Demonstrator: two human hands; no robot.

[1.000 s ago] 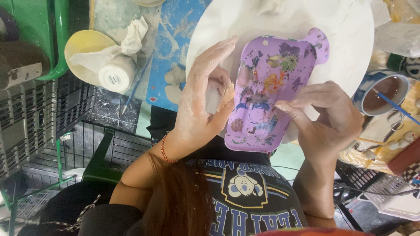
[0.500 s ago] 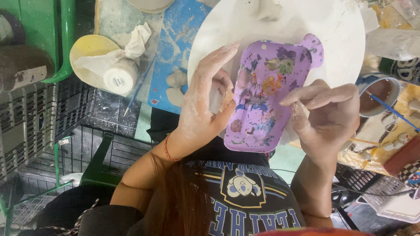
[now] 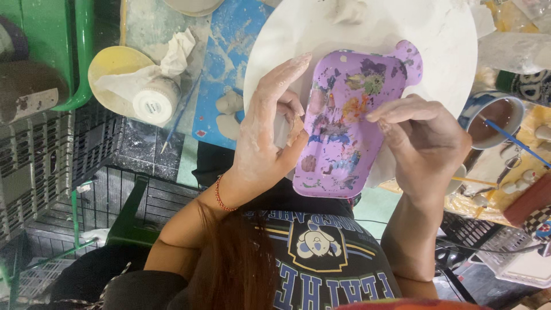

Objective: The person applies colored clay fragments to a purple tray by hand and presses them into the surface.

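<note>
My left hand (image 3: 270, 138), dusted with pale clay, is raised at the left edge of a purple paint-stained palette (image 3: 344, 143). Its thumb and fingers pinch a small pale clay piece (image 3: 295, 129). My right hand (image 3: 427, 146) lies over the palette's right side with its fingertips pinched together on the stained surface. Whether something thin sits between them does not show. The palette rests on a round white board (image 3: 436, 40), and its near end hangs over my lap.
A yellow bowl (image 3: 112, 63) with crumpled tissue and a white jar (image 3: 154, 102) stands at the left. Beside it lies a blue mat (image 3: 221, 69) with clay lumps. A blue-white cup (image 3: 493, 117) of brown liquid stands at the right. Black crates (image 3: 51, 166) are lower left.
My right fingertips have crept a little up the palette. My left hand keeps its pinch on the clay piece, almost still.
</note>
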